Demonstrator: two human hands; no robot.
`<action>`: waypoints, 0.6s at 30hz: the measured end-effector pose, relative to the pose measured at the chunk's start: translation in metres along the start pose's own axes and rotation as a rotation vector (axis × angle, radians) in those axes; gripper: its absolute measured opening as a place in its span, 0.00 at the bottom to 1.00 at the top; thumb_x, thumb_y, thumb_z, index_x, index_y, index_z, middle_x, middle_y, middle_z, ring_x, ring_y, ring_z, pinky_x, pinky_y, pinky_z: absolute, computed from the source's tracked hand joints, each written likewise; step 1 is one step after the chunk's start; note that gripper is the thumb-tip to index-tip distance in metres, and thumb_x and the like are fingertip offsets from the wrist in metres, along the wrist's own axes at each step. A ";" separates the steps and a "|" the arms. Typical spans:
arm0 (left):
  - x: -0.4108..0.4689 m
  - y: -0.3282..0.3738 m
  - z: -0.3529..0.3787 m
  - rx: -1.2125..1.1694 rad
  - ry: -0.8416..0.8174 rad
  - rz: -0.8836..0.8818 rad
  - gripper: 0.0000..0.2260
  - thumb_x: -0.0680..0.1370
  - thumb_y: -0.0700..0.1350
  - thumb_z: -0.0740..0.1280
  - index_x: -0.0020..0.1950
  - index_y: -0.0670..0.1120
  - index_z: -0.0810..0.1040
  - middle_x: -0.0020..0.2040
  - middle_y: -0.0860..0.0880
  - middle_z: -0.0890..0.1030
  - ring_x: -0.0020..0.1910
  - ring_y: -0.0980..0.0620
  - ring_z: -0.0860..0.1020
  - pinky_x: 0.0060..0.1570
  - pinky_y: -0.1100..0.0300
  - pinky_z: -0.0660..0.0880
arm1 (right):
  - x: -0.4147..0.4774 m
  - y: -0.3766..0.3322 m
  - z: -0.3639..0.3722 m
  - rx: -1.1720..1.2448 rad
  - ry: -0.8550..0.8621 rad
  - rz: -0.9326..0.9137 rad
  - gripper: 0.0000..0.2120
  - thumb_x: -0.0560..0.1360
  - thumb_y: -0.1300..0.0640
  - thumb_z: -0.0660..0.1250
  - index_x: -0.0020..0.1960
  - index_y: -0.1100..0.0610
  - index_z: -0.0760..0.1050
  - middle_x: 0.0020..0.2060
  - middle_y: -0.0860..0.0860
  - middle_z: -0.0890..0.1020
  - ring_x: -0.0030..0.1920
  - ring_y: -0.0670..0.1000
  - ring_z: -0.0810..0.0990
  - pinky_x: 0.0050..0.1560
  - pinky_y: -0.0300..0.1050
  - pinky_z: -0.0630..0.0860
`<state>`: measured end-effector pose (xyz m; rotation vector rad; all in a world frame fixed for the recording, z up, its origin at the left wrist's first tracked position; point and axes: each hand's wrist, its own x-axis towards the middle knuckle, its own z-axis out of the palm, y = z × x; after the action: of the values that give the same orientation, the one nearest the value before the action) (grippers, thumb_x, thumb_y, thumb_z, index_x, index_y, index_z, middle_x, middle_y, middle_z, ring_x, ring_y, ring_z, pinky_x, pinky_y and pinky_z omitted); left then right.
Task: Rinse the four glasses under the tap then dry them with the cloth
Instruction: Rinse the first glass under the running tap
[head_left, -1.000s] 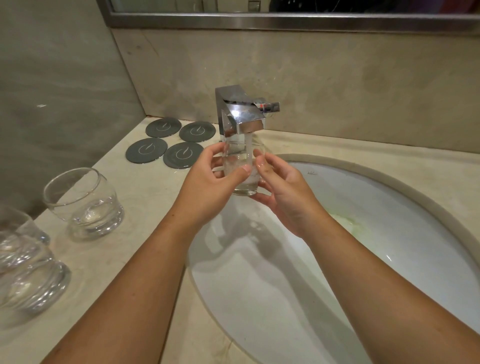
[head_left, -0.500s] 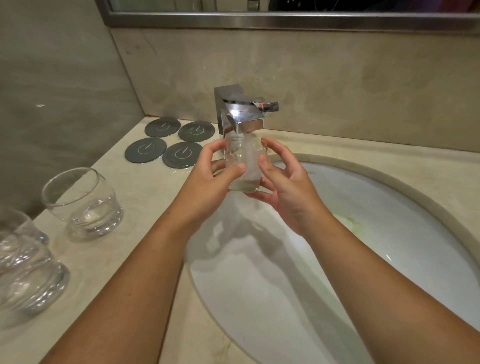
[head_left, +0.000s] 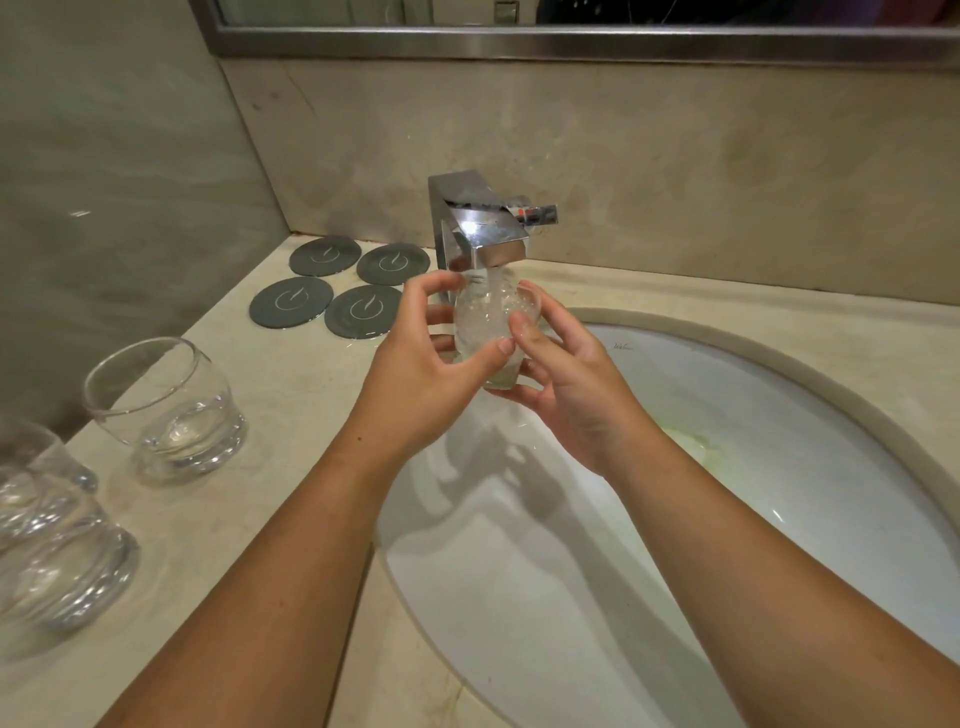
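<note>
A clear round glass (head_left: 487, 325) sits upright right under the chrome tap (head_left: 483, 234), with water foaming inside it. My left hand (head_left: 421, 374) grips it from the left, thumb across its front. My right hand (head_left: 566, 384) holds it from the right and underneath, thumb on its side. A second glass (head_left: 166, 410) stands on the counter at the left. At the left edge a third glass (head_left: 57, 551) stands near me, with another glass (head_left: 36, 452) partly cut off just behind it. No cloth is in view.
Several dark grey round coasters (head_left: 327, 291) lie on the counter left of the tap. The white oval basin (head_left: 727, 519) fills the right half below my hands. A beige stone wall and a mirror frame (head_left: 571, 41) rise behind the tap.
The glass has risen closer to the spout and now holds bubbling water. Both hands shifted their fingers slightly round it.
</note>
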<state>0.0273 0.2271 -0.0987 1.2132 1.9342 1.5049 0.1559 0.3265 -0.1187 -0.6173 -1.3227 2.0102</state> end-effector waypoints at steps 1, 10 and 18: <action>0.000 0.000 0.000 -0.024 -0.006 -0.016 0.26 0.78 0.52 0.78 0.72 0.58 0.70 0.62 0.57 0.81 0.53 0.63 0.85 0.50 0.65 0.81 | 0.001 0.000 -0.001 0.010 0.003 0.005 0.24 0.83 0.54 0.70 0.77 0.47 0.71 0.62 0.55 0.86 0.62 0.58 0.86 0.63 0.60 0.82; 0.004 -0.006 -0.001 -0.164 -0.102 -0.131 0.34 0.80 0.49 0.77 0.82 0.55 0.63 0.64 0.54 0.86 0.60 0.60 0.85 0.58 0.64 0.79 | 0.006 0.000 -0.008 0.031 -0.012 0.086 0.30 0.81 0.53 0.71 0.80 0.52 0.68 0.64 0.57 0.85 0.64 0.59 0.85 0.64 0.58 0.81; 0.004 -0.005 0.005 -0.146 -0.090 -0.210 0.31 0.77 0.48 0.79 0.76 0.58 0.70 0.54 0.56 0.85 0.51 0.59 0.86 0.55 0.56 0.84 | 0.009 0.006 -0.014 -0.180 0.000 0.242 0.30 0.77 0.34 0.72 0.72 0.51 0.78 0.59 0.56 0.86 0.56 0.57 0.85 0.55 0.55 0.84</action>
<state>0.0269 0.2333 -0.1048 0.9661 1.7973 1.4289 0.1578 0.3403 -0.1303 -0.8980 -1.5005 2.0929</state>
